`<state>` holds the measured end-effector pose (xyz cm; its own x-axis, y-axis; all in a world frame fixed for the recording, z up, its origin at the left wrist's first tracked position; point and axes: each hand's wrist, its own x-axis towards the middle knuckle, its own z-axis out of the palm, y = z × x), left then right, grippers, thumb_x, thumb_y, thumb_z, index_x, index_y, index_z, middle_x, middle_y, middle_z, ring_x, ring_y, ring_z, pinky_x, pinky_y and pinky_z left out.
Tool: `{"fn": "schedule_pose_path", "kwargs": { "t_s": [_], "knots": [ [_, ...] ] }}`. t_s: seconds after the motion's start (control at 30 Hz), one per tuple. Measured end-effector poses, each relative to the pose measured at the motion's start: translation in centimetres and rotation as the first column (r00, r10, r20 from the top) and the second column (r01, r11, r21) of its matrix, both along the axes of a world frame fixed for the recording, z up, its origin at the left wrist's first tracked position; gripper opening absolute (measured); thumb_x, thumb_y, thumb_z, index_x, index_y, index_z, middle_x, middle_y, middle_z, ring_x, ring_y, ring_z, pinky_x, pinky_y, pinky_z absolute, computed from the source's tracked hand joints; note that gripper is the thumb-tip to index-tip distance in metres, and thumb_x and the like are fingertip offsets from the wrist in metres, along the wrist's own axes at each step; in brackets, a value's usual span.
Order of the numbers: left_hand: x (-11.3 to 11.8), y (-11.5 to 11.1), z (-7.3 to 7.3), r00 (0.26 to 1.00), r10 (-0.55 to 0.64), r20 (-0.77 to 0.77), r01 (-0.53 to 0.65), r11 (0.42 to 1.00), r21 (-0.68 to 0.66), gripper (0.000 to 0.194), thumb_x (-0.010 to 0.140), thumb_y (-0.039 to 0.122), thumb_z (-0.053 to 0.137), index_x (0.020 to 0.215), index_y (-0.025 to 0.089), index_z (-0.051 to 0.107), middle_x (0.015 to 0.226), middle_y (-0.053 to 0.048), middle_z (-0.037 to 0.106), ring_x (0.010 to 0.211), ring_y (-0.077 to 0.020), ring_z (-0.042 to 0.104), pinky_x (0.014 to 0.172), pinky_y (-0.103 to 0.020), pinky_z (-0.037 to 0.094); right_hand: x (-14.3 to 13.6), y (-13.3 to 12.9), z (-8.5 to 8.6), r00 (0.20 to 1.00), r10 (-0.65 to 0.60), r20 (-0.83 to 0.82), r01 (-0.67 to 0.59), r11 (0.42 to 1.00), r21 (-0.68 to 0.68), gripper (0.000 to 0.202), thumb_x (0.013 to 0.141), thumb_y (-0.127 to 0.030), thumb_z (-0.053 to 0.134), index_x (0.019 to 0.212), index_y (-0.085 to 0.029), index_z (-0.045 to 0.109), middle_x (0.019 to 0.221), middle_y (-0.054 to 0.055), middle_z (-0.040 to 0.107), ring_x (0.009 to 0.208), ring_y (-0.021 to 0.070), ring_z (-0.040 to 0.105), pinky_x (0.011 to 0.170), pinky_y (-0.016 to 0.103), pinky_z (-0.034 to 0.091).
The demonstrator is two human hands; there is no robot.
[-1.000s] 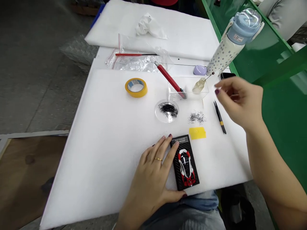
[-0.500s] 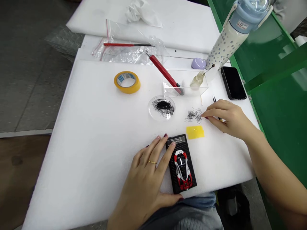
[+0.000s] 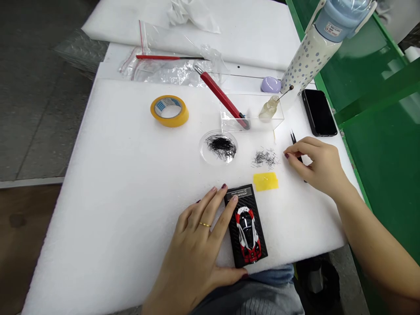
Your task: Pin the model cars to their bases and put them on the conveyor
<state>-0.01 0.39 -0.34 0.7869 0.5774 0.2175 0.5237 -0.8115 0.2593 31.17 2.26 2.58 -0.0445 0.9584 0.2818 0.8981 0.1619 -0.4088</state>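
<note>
My left hand lies spread on the white foam sheet, its fingertips and thumb touching the left side of a black base that bears a red, white and black model car. To the right, my right hand has thumb and index finger pinched together; what they hold, if anything, is too small to make out. Black tweezers lie partly under this hand. Left of it are a loose scatter of fine black bristles and a yellow tape piece. More bristles fill a clear round dish.
Farther back are a yellow tape roll, a red pen-like tool leaning on a clear box, a small glass bottle, a purple object, a phone, a tall dotted bottle and plastic bags.
My right hand has moved slightly right, away from the scattered bristles, with its thumb and index finger still together. My left hand keeps its place against the black base.
</note>
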Motion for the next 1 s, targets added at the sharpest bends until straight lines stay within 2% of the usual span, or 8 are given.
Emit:
{"fn": "schedule_pose_path", "kwargs": {
  "t_s": [0.1, 0.2, 0.37, 0.63, 0.73, 0.9, 1.0],
  "knots": [
    [0.0, 0.0, 0.0, 1.000, 0.001, -0.008, -0.001, 1.000, -0.005, 0.122, 0.055, 0.080, 0.079, 0.146, 0.007, 0.041, 0.150, -0.026, 0.046, 0.135, -0.0381, 0.040, 0.103, -0.044, 0.028, -1.2, -0.6, -0.3, 0.991, -0.129, -0.037, 0.129, 0.992, 0.005, 0.010, 0.083, -0.020, 0.064, 0.078, -0.023, 0.072, 0.071, 0.002, 0.068, 0.057, 0.0150, 0.059, 0.049, 0.029, 0.045],
    [0.0, 0.0, 0.0, 1.000, 0.010, -0.007, -0.010, 1.000, -0.009, 0.119, 0.059, 0.080, 0.076, 0.147, 0.008, 0.040, 0.150, -0.025, 0.047, 0.136, -0.0375, 0.040, 0.103, -0.044, 0.028, -2.2, -0.9, -0.4, 0.985, -0.174, -0.024, 0.174, 0.985, 0.002, 0.009, 0.082, -0.021, 0.066, 0.076, -0.023, 0.072, 0.070, 0.001, 0.069, 0.055, 0.0144, 0.058, 0.052, 0.030, 0.044],
    [-0.1, -0.1, -0.1, 1.000, 0.004, -0.008, -0.004, 1.000, -0.005, 0.117, 0.063, 0.082, 0.073, 0.147, 0.008, 0.040, 0.151, -0.026, 0.045, 0.136, -0.0381, 0.040, 0.104, -0.045, 0.028, -2.9, -1.0, -0.7, 0.978, -0.208, 0.003, 0.208, 0.978, 0.024, 0.009, 0.082, -0.023, 0.067, 0.073, -0.022, 0.071, 0.071, 0.002, 0.070, 0.056, 0.0152, 0.059, 0.052, 0.030, 0.042],
    [0.0, 0.0, 0.1, 1.000, 0.003, 0.001, -0.003, 1.000, -0.003, 0.124, 0.052, 0.081, 0.080, 0.144, 0.006, 0.044, 0.149, -0.027, 0.047, 0.134, -0.0385, 0.041, 0.102, -0.045, 0.029, -3.6, -1.4, -1.1, 0.977, -0.209, 0.046, 0.206, 0.976, 0.071, 0.008, 0.083, -0.019, 0.065, 0.077, -0.020, 0.071, 0.074, 0.003, 0.071, 0.060, 0.0151, 0.061, 0.053, 0.030, 0.043],
    [0.1, -0.1, 0.2, 1.000, 0.002, 0.012, -0.001, 1.000, -0.006, 0.125, 0.049, 0.080, 0.082, 0.143, 0.005, 0.045, 0.148, -0.027, 0.048, 0.133, -0.0384, 0.042, 0.101, -0.045, 0.030, -3.4, -1.3, -1.1, 0.976, -0.219, -0.009, 0.220, 0.973, 0.068, 0.007, 0.081, -0.018, 0.066, 0.077, -0.021, 0.070, 0.074, 0.002, 0.069, 0.060, 0.0150, 0.060, 0.054, 0.030, 0.045],
    [0.2, 0.0, 0.2, 1.000, 0.008, 0.029, -0.008, 1.000, -0.008, 0.129, 0.045, 0.079, 0.084, 0.143, 0.005, 0.045, 0.148, -0.027, 0.049, 0.133, -0.0385, 0.042, 0.102, -0.045, 0.030, -3.0, -1.8, -0.7, 0.956, -0.231, -0.183, 0.232, 0.973, -0.018, 0.008, 0.082, -0.019, 0.066, 0.075, -0.022, 0.068, 0.073, 0.000, 0.067, 0.061, 0.0142, 0.058, 0.054, 0.029, 0.045],
    [0.3, 0.0, 0.1, 0.999, 0.010, 0.042, -0.010, 1.000, -0.013, 0.131, 0.042, 0.079, 0.086, 0.142, 0.004, 0.046, 0.147, -0.027, 0.050, 0.133, -0.0387, 0.043, 0.102, -0.046, 0.030, -3.6, -2.6, -0.5, 0.951, -0.209, -0.228, 0.217, 0.976, 0.009, 0.007, 0.086, -0.018, 0.065, 0.081, -0.022, 0.067, 0.077, 0.000, 0.067, 0.063, 0.0133, 0.059, 0.053, 0.027, 0.046]
  ]
}}
